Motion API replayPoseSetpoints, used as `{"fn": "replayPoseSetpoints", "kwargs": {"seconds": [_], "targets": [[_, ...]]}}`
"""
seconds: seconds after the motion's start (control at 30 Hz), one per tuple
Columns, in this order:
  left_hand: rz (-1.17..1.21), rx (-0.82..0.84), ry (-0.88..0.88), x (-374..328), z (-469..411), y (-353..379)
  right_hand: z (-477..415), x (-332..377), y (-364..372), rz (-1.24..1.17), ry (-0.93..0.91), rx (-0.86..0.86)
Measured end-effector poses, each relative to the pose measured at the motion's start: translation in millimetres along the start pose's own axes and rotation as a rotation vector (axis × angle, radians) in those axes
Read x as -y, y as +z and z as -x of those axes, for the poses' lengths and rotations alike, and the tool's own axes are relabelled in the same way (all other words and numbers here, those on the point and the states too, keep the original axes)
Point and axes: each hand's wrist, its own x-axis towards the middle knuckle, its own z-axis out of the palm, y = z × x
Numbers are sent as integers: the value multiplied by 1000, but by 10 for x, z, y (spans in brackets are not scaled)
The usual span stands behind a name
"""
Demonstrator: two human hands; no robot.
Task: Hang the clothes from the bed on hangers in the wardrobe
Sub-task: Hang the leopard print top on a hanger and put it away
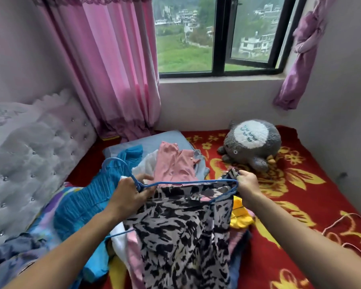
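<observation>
A black-and-white patterned garment (181,232) hangs over the pile on the bed, with a blue wire hanger (188,182) threaded into its top. My left hand (129,195) grips the hanger's neck below the hook together with the cloth. My right hand (247,184) pinches the garment's right shoulder at the hanger's right end. Under and behind it lie a blue pleated garment (81,207), a pink top (173,165), a white piece (144,165) and yellow cloth (240,217). The wardrobe is out of view.
A red blanket with yellow flowers (290,184) covers the bed. A grey plush toy (252,142) sits near the far wall. A tufted headboard (29,155) stands at left, pink curtains (117,69) and a window (217,34) behind. A thin pink cord (342,224) lies at right.
</observation>
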Motion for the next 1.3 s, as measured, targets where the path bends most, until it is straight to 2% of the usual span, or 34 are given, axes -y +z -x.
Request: {"fn": "replayPoseSetpoints", "kwargs": {"seconds": [0.07, 0.2, 0.27, 0.33, 0.4, 0.47, 0.53, 0.57, 0.6, 0.67, 0.7, 0.73, 0.83, 0.93, 1.0, 1.13, 1.2, 1.3], "targets": [[-29, 25, 15, -39, -3, 4, -94, -137, -59, 129, -101, -62], [-642, 78, -55, -53, -68, 141, 122, 57, -139, 517, -377, -159], [-734, 50, -158, 28, -42, 86, 274, 237, 12, 587, -564, -133], [-694, 40, -290, 154, -36, -44, 455, 424, 208, 521, -637, -1], [-591, 16, -381, 276, -79, -107, 583, 480, 265, 442, -569, 253], [-392, -31, -452, 346, -101, -180, 673, 427, 232, 531, -335, 593], [-196, -72, -420, 370, -125, -197, 714, 358, 134, 821, -127, 837], [-124, -75, -371, 330, -123, -198, 695, 314, 109, 944, -144, 833], [-65, -68, -320, 270, -118, -192, 660, 285, 112, 1017, -247, 714], [8, -39, -227, 99, -101, -171, 679, 356, 171, 985, -548, 317], [36, -25, -183, 12, -103, -164, 715, 432, 216, 935, -694, 179], [68, -17, -146, -61, -110, -168, 753, 514, 285, 893, -830, 122], [163, 3, -17, -249, -155, -243, 934, 732, 577, 899, -1143, 206], [110, 25, 123, -342, -182, -381, 979, 723, 822, 968, -1392, 180], [-27, 63, 145, -258, -171, -526, 895, 693, 842, 972, -1457, 111], [-294, 144, 56, 211, -79, -807, 749, 683, 701, 997, -1446, 7], [-315, 122, 16, 423, -2, -881, 710, 722, 640, 995, -1412, -18], [-219, 119, 1, 502, 70, -892, 730, 808, 666, 968, -1341, 46]]}}
